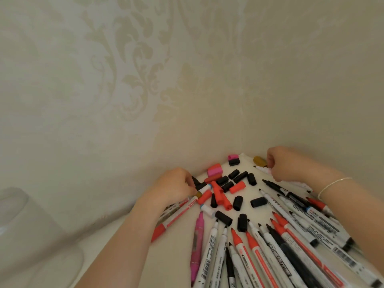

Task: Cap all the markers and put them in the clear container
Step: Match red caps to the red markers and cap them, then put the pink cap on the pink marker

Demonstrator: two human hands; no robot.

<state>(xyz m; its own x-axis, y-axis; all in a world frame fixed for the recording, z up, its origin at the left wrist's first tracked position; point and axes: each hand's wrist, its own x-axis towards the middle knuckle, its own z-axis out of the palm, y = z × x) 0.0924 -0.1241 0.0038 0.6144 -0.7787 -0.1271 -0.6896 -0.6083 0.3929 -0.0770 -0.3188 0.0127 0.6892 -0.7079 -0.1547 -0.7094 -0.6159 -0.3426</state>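
While uncapped markers (276, 242) are lying fanned out, a white marker (262, 169) is being pinched by the right hand (284, 163) and a black cap (196, 181) is being pinched by the left hand (176, 183); capping seems just begun, and a matching cap is needed next.

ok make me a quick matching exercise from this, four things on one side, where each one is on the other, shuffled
Things:
1. pink marker
2. gold cap
3. bracelet
4. clear container

Places:
A. on the right wrist
B. far left edge of view
C. by the right hand, near the wall
D. near the left forearm, tip pointing away

Pairs: 1-D, 2-C, 3-A, 4-B
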